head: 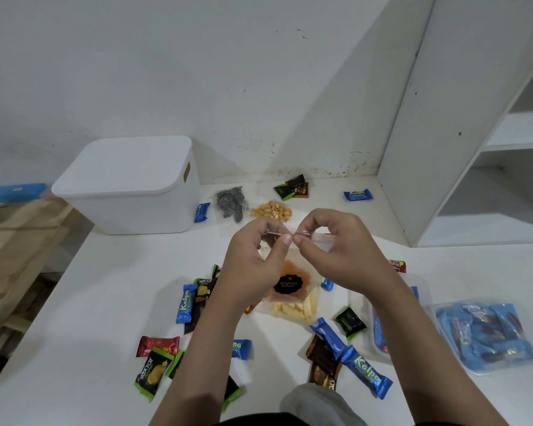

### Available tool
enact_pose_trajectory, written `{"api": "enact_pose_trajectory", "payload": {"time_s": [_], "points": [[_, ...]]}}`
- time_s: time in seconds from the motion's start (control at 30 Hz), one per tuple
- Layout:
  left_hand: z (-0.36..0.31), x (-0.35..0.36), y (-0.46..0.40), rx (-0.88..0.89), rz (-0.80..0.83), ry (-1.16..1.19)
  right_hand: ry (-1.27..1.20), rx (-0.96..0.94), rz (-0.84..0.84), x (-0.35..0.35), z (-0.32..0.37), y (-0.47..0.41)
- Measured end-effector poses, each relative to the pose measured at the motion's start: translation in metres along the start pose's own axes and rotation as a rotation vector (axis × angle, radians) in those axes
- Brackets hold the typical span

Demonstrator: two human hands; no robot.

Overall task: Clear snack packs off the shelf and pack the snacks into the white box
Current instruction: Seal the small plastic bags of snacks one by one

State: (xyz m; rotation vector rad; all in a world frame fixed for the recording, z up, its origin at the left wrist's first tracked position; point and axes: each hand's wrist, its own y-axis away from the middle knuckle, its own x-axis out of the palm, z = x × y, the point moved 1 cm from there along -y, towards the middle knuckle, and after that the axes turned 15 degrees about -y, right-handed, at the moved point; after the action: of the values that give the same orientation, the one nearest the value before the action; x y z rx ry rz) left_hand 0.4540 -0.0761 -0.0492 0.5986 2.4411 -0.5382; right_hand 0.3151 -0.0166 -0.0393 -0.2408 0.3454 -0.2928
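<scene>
Head view: everything below is placed against the clear zip-top pouch of orange-dusted snack sticks with a round black label (291, 287), hanging above the middle of the white tabletop (105, 302).
White box: a lidded white plastic bin with a slot handle (130, 186) stands well to the pouch's left and farther back; the lid is on, so nothing can go in yet.
Loose packs: blue, green, red and brown foil-wrapped bars lie scattered on the table below and to both sides of the pouch; a blue Kalpa bar (184, 305) lies just left of it.
Left hand (256, 256): thumb and fingers pinched narrow on the left part of the pouch's top strip.
Pouch: held up by its top edge between both hands, body hanging free beneath, contents settled to the bottom.
Handling: I judge it light, limp and slick, with brittle sticks inside; the stiff zip strip is the sound place to grip, not the belly.
Right hand (336, 247): likewise pinched tight on the strip, just right of the left thumb, thumbs nearly touching.
Bagged bars: a clear bag of blue packs (486, 336) lies lower right of the pouch.
Shelf: a white open shelving unit (511, 133) stands upper right; its visible bays look bare.
</scene>
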Motion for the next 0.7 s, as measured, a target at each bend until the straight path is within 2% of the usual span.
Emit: {"api": "enact_pose_trajectory", "payload": {"time_s": [0.4,0.7], "points": [[0.0045,-0.0093,-0.0003,-0.017,-0.059,0.013,-0.080,0.023,-0.060,-0.0033,-0.0019,0.0031],[0.0038,-0.0087,-0.0005,-0.037,0.008,0.067,-0.079,-0.012,-0.044,-0.0059,0.0015,0.0062]]}}
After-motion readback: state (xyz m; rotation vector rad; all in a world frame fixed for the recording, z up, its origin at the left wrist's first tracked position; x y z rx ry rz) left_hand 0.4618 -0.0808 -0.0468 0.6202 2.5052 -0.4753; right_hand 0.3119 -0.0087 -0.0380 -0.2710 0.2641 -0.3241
